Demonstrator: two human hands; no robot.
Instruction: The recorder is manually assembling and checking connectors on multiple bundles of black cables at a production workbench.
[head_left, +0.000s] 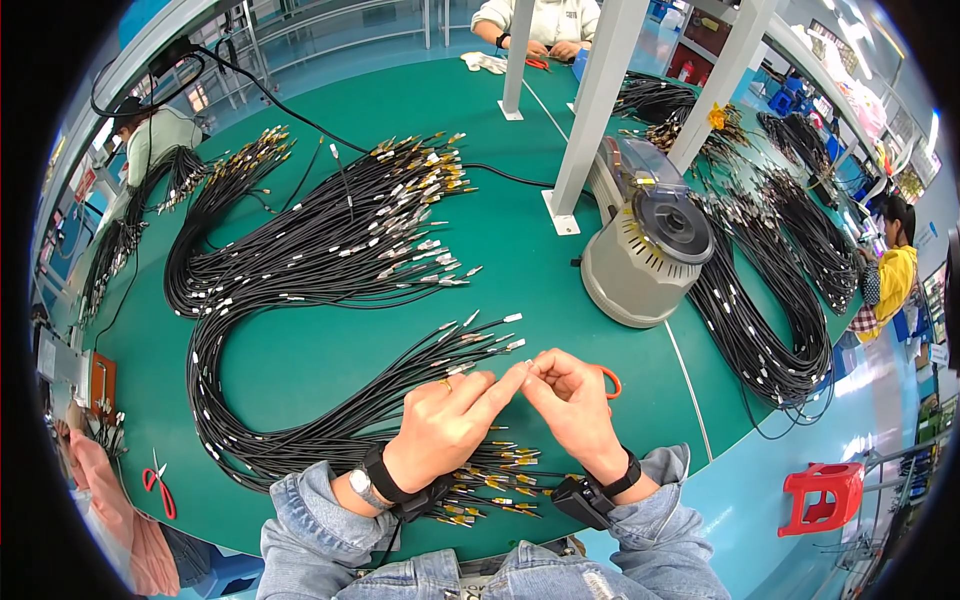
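Note:
My left hand (440, 430) and my right hand (575, 405) meet over the green table, fingertips pinched together. Between them shows a small white piece (528, 367), too small to tell its kind. Under my left hand and wrist runs a long bundle of black cables (330, 432), bent in a U. Some of its ends carry white tags (513, 318), and others near my body have yellow and metal tips (510, 470). A red loop handle (611, 382) pokes out beside my right hand; the rest of that tool is hidden.
A grey round tape dispenser (645, 260) stands beyond my right hand, near white posts (590, 110). Further cable bundles (760, 300) lie at the right. Red-handled scissors (160, 488) rest at the left edge. A red stool (822, 498) is on the floor. Other people sit around the table.

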